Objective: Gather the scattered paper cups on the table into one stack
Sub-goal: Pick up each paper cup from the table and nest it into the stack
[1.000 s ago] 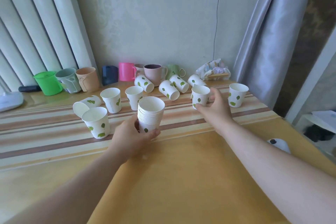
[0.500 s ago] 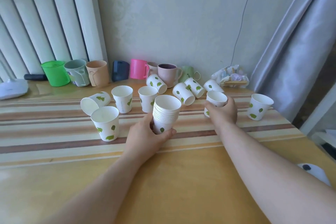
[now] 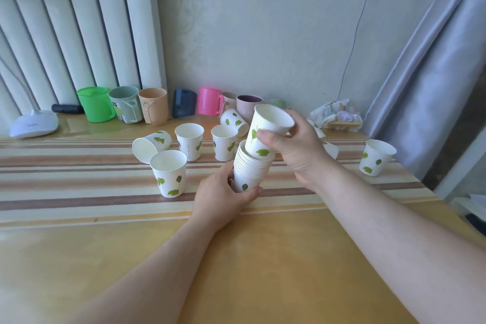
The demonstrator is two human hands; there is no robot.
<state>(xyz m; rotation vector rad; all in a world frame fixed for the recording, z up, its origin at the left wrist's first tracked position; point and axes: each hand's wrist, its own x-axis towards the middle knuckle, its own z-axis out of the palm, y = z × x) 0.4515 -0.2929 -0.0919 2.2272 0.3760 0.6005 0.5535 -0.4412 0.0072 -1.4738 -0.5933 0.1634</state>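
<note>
A stack of white paper cups with green leaves stands on the striped cloth at the middle. My left hand grips its base. My right hand holds a single paper cup, tilted, its bottom entering the top of the stack. Loose paper cups stand to the left, behind and far right. Two lie on their sides. More cups are partly hidden behind my right hand.
Plastic mugs line the wall: green, grey, tan, navy, pink, mauve. A white device sits at the left, crumpled packaging at the right. The table edge drops off on the right.
My right hand has lifted the cup it grasped and carried it left, over the stack. My left hand stays on the stack. The camera moved closer and tilted up.
</note>
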